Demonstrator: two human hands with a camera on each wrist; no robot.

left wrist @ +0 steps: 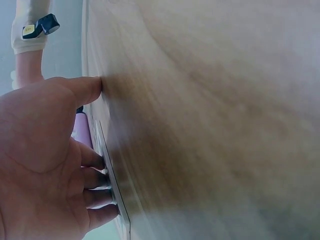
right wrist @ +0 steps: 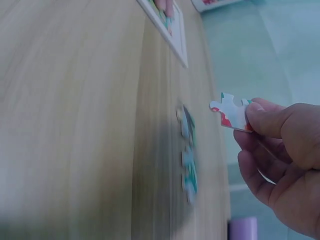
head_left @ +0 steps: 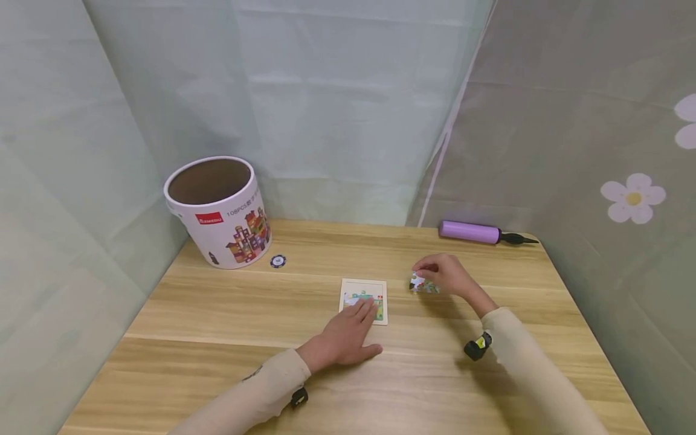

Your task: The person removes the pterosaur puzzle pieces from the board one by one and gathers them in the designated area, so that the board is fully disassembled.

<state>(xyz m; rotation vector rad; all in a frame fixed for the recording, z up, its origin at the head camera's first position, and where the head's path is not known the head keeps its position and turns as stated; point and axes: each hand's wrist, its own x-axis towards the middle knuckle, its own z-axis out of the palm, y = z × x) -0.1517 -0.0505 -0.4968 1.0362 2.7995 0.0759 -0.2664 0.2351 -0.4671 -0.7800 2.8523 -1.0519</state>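
A small square jigsaw puzzle tray (head_left: 379, 285) with a pale frame lies on the table, partly filled with coloured pieces. My left hand (head_left: 350, 334) rests flat with straight fingers on its lower part, hiding some of the picture; in the left wrist view the fingertips (left wrist: 112, 212) press on the tray's surface. To the right, my right hand (head_left: 447, 275) pinches a white and red puzzle piece (right wrist: 234, 114) between thumb and fingers, raised above the table. Below it lie several loose puzzle pieces (right wrist: 189, 167), close together on the wood.
A large white bucket (head_left: 225, 226) with printed building blocks stands at the back left. Beside it lies a dark-rimmed poker chip (head_left: 278, 261). A purple hand pump (head_left: 470, 232) with a black nozzle lies along the back right edge. Fabric curtains (head_left: 348, 109) hang behind the table.
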